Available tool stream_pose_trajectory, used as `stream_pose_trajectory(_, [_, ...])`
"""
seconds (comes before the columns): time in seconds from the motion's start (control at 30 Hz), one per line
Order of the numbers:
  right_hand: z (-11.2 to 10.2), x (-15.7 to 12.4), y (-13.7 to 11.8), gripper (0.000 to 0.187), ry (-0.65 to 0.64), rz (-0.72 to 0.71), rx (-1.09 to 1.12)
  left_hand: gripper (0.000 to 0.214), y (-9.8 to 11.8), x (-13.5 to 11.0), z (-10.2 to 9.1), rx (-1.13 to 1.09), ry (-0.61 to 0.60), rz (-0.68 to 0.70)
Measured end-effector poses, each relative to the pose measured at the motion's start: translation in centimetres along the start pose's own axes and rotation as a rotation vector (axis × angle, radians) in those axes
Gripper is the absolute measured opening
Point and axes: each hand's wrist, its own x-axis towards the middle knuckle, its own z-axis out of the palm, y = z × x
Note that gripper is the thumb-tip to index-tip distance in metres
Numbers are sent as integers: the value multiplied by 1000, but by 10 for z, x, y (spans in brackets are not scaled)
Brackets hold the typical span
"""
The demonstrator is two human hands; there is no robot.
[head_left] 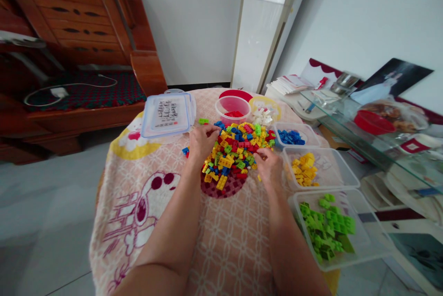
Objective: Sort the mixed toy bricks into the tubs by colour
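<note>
A heap of small plastic bricks in yellow, red, blue and green lies in the middle of a round table covered with a pink patterned cloth. My left hand rests at the heap's left edge, fingers curled in among the bricks. My right hand sits at the heap's right edge, its fingers pinched together at the bricks; what they hold is too small to name.
Clear tubs ring the heap: red bricks, white bricks, blue bricks, yellow bricks, green bricks. A lidded box stands at the back left. A glass shelf is to the right, a wooden bench behind.
</note>
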Motion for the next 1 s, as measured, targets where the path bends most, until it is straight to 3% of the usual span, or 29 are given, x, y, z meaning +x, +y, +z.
stream_pose_trajectory(0.13, [0, 3, 3, 24, 184, 24, 186, 25, 2, 0, -1, -16, -19, 6])
stream_pose_trajectory(0.33, [1, 5, 3, 36, 284, 227, 434, 24, 1, 2, -4, -7, -9, 6])
stream_pose_trajectory(0.5, [3, 10, -2, 35, 396, 221, 488, 25, -1, 3, -2, -6, -20, 7])
stream_pose_trajectory(0.67, [6, 43, 1, 35, 587, 228, 537, 25, 2, 1, 1, -7, -33, 25])
stream_pose_trajectory(0.77, [4, 63, 8, 41, 704, 211, 447, 26, 5, -1, 3, -3, -55, 23])
stream_pose_trajectory(0.9, [4, 58, 11, 40, 694, 135, 158, 24, 10, -3, 7, 0, -91, 30])
stream_pose_trajectory(1.0, [9, 36, 8, 38, 540, 41, 147, 22, 10, -4, 11, 33, -78, 63])
